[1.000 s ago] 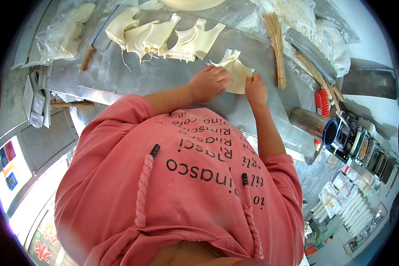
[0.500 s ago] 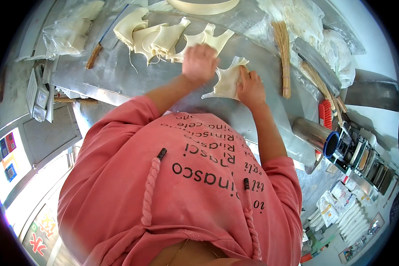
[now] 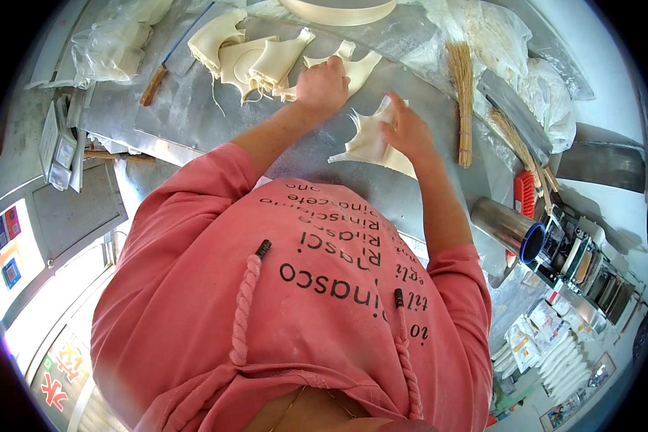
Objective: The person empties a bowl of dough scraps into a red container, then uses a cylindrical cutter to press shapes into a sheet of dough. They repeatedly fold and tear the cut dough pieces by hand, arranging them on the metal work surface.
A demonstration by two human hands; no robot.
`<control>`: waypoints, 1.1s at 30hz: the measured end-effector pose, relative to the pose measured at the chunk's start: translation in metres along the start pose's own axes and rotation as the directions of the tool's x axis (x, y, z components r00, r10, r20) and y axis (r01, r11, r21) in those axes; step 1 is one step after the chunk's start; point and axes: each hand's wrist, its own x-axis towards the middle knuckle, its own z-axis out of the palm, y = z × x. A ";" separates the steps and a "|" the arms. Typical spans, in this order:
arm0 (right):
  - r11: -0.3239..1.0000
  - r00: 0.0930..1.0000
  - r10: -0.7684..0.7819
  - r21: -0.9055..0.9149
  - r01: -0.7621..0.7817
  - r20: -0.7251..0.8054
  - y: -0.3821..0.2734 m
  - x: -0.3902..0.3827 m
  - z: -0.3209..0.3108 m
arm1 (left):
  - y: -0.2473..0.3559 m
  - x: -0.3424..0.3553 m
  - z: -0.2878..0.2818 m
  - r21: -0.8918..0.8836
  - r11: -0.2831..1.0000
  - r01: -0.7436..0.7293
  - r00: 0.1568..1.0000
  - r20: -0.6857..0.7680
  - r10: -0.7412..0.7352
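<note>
Several cream-coloured, irregular sheets of dough lie on the metal worktop (image 3: pixel 194 115). My left hand (image 3: pixel 322 88) rests at the dough sheet (image 3: pixel 361 70) at the right end of the far row, its fingers curled over the sheet's edge and partly hidden. Nearer to me lies a separate dough sheet (image 3: pixel 371 140) with a ragged left edge. On that sheet's right side sits my right hand (image 3: pixel 410 133), index finger stretched out and thumb apart from it. Folded dough pieces (image 3: pixel 266 63) with stringy edges sit left of my left hand.
A straw whisk broom (image 3: pixel 461 101) lies to the right, beside plastic sheeting (image 3: pixel 486 32). Farther right are a metal cylinder (image 3: pixel 507 229) and a red brush (image 3: pixel 524 193). A wooden-handled knife (image 3: pixel 153 85) and bagged dough (image 3: pixel 108 54) are at the left.
My left hand has moved away from the nearer sheet, up and over the far dough sheet. The nearer sheet now spreads wider to the right under my right hand, whose fingers have opened.
</note>
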 end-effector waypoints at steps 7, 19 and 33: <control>0.106 0.930 0.275 0.954 -0.281 0.244 -0.049 0.025 -0.002 | 0.019 0.001 0.003 -0.774 0.626 -0.094 0.982 0.032 0.188; 0.713 0.963 0.207 0.647 -0.269 0.172 -0.053 0.016 -0.020 | 0.016 -0.003 -0.003 -0.668 0.640 0.378 0.884 0.467 -0.035; 0.377 0.946 0.255 0.880 -0.288 0.201 -0.047 0.004 -0.038 | 0.031 -0.014 -0.014 -0.761 0.628 0.160 0.931 0.328 0.161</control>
